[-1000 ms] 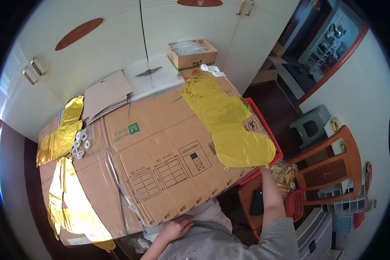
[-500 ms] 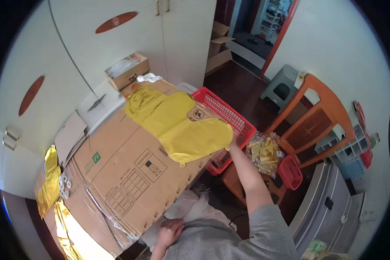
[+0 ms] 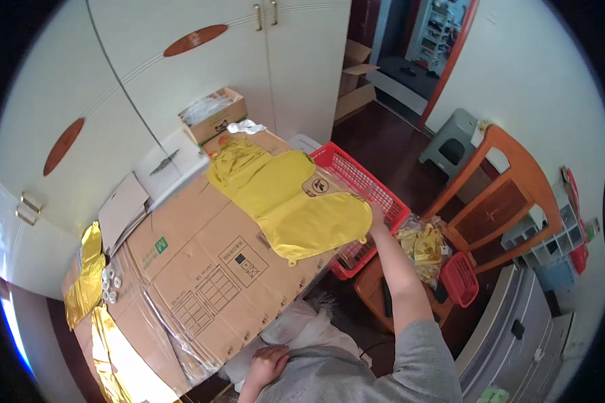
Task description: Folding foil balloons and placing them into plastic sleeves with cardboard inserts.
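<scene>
A flat, limp piece of yellow foil (image 3: 316,225) lies spread on the cardboard-covered desk (image 3: 188,242), running slantwise from the far edge toward the near right corner. Its near end is broad, rounded and fairly smooth, with a soft sheen and small tabs at its lower edge. A deep curved notch cuts into its right side, and the bare cardboard shows through there. The far end is narrower and heavily crinkled. The right-hand edge comes up beside the red basket (image 3: 398,216); whether it overhangs the rim is hard to judge.
</scene>
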`<state>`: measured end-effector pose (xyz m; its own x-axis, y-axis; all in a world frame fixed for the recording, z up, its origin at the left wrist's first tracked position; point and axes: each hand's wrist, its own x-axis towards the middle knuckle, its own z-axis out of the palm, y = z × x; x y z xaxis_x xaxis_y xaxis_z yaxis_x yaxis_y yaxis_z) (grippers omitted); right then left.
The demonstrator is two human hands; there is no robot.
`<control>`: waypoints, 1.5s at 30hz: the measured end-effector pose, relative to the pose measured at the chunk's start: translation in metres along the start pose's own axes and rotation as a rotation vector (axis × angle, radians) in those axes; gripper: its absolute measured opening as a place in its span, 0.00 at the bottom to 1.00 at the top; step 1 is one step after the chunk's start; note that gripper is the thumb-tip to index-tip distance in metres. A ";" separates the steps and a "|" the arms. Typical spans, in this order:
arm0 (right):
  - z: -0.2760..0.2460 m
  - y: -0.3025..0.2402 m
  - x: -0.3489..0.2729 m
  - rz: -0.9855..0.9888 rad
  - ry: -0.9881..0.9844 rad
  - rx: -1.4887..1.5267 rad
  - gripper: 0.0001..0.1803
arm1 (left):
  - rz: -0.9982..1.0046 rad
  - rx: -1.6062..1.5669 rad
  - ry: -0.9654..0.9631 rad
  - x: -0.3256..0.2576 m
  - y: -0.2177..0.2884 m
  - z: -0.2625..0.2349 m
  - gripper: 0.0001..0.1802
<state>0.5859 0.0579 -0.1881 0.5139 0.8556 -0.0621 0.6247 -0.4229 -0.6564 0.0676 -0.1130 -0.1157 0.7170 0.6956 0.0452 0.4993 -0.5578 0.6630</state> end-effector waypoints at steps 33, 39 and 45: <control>0.052 -0.200 -0.312 -0.406 -1.159 1.149 0.13 | -0.123 -1.147 -0.020 0.002 0.005 0.001 0.22; 0.087 -0.289 -0.336 -0.925 -1.123 0.958 0.10 | -0.409 -1.316 -0.016 -0.071 -0.008 -0.034 0.13; 0.112 -0.334 -0.360 -1.231 -1.286 0.797 0.16 | -0.667 -1.260 0.456 -0.192 -0.043 -0.032 0.14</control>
<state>0.1265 -0.0750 -0.0310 -0.8220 0.3599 0.4414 -0.3063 0.3740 -0.8754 -0.1071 -0.2083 -0.1288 0.2044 0.8682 -0.4522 -0.2415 0.4924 0.8362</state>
